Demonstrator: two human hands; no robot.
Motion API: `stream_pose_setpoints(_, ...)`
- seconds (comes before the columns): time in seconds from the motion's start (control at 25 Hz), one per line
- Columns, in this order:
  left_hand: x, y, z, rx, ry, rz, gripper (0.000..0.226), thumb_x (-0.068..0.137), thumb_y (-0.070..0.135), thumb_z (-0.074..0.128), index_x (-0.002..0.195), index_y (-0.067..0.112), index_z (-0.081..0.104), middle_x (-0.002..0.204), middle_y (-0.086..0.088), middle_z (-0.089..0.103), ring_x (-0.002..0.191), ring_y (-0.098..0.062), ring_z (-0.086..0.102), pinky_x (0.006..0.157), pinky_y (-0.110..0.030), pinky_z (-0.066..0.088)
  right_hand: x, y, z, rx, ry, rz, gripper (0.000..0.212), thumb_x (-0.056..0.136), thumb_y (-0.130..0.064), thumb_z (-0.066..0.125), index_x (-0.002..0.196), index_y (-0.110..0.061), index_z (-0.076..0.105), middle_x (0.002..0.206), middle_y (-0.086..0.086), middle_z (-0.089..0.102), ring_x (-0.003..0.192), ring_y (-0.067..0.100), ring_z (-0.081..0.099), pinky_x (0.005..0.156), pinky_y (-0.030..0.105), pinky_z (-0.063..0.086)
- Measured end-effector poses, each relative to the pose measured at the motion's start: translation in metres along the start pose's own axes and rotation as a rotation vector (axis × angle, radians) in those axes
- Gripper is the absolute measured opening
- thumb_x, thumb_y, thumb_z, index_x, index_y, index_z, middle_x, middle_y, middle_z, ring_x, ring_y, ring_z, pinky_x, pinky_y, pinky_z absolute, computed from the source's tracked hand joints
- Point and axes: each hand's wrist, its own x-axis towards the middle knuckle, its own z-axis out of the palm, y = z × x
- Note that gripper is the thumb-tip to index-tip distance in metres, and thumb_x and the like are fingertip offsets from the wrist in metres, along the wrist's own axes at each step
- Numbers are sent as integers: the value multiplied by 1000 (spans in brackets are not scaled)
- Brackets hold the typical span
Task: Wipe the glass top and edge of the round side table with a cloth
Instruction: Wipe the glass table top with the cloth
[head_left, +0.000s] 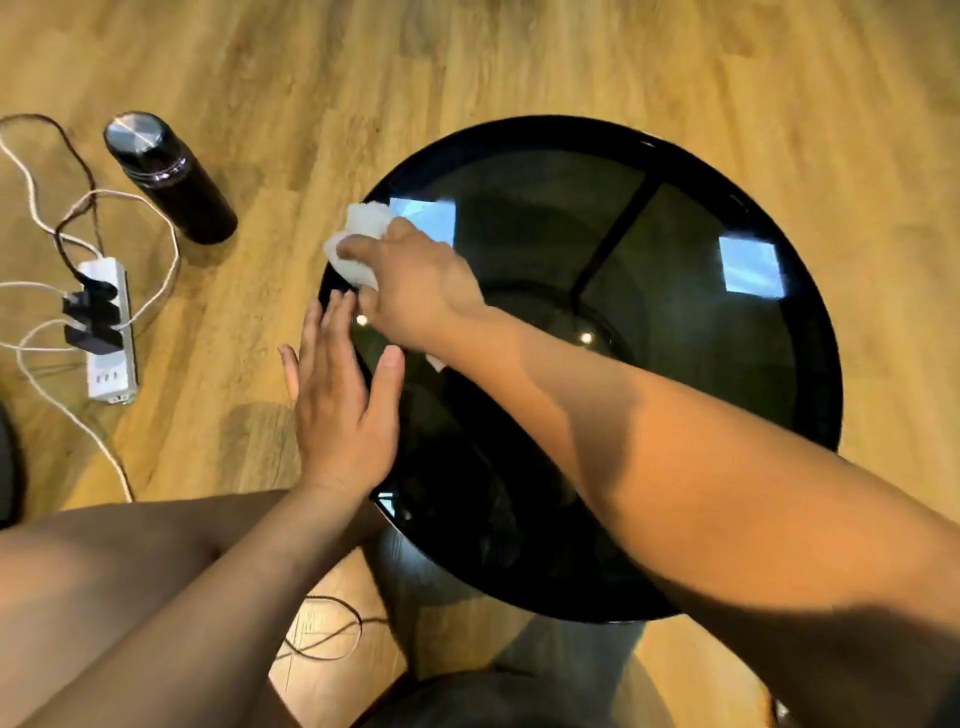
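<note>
A round side table with a dark glass top (649, 322) fills the middle of the view. A white cloth (358, 244) lies bunched on its left rim. My right hand (415, 291) reaches across the glass and is shut on the cloth, pressing it against the rim. Just below it, my left hand (337, 400) lies flat with fingers spread on the near-left edge of the table, holding nothing. The right forearm hides part of the glass.
On the wooden floor to the left stand a dark flask with a metal cap (166, 176) and a white power strip (106, 332) with plugs and trailing cables. Another dark cable (322, 634) loops on the floor by the table's base.
</note>
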Motion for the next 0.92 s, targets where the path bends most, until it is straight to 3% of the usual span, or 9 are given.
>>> stream_pose_setpoints(0.12, 0, -1, -1, -26, -4, -12, 66, 92, 50, 25, 152, 23, 22, 162, 4, 20, 151, -9, 4, 122, -50, -3, -27, 98, -35, 1, 64, 156, 40, 88, -29, 55, 128, -31, 57, 101, 5, 62, 91, 27, 66, 67, 21, 46)
stream_pose_setpoints(0.2, -1, 0, -1, -42, -3, -18, 65, 92, 49, 25, 152, 23, 22, 159, 10, 20, 150, -8, 3, 122, -50, -3, -60, 196, -72, -157, 91, 416, 52, 80, -39, 51, 129, -26, 57, 113, 15, 67, 100, 38, 65, 82, 34, 54)
stream_pose_setpoints(0.28, -1, 1, -1, -55, 5, -16, 64, 93, 49, 26, 151, 23, 23, 158, 9, 22, 151, -10, 5, 122, -50, -2, -94, 261, -102, -211, 90, 616, 73, 67, -51, 32, 128, -18, 56, 123, 23, 63, 105, 43, 63, 89, 46, 51)
stream_pose_setpoints(0.36, 0, -1, -1, -62, 16, -11, 63, 94, 49, 27, 151, 23, 24, 160, 4, 24, 151, -12, 7, 122, -51, -2, -92, 281, -104, -145, 135, 683, 77, 67, -49, 29, 129, -12, 54, 123, 29, 61, 107, 47, 61, 94, 49, 48)
stream_pose_setpoints(0.44, 1, -1, -1, -79, 14, -9, 61, 94, 49, 27, 151, 25, 22, 161, 3, 24, 152, -12, 7, 122, -51, -2, -63, 264, -89, -81, 243, 740, 65, 79, -40, 34, 135, -10, 52, 127, 30, 59, 118, 46, 55, 102, 47, 40)
stream_pose_setpoints(0.56, -1, -1, -1, -91, 9, 7, 59, 94, 49, 27, 150, 29, 20, 158, 11, 21, 151, -10, 5, 122, -50, -2, 7, 203, -66, 90, 379, 660, 57, 84, -40, 38, 136, -22, 54, 132, 18, 60, 125, 37, 53, 106, 39, 37)
stream_pose_setpoints(0.68, 0, -1, -1, -74, 12, -10, 63, 94, 48, 28, 152, 23, 22, 160, 8, 19, 150, -7, 4, 122, -50, -1, 60, 105, -38, 143, 283, 444, 46, 91, -37, 46, 136, -30, 52, 133, 13, 60, 122, 35, 54, 100, 33, 40)
stream_pose_setpoints(0.8, 1, -1, -1, -83, 31, -15, 65, 94, 47, 30, 153, 24, 16, 161, 5, 17, 151, -8, 7, 122, -52, 0, 53, 15, -9, 192, 144, 137, 48, 89, -37, 51, 135, -26, 53, 125, 13, 65, 113, 33, 60, 91, 34, 45)
stream_pose_setpoints(0.92, -2, -1, 0, -68, 22, -13, 65, 93, 49, 30, 152, 27, 13, 163, 4, 16, 151, -9, 7, 122, -53, 1, 47, 35, -12, 26, 92, -32, 46, 84, -38, 51, 129, -28, 54, 113, 11, 65, 101, 34, 62, 75, 35, 44)
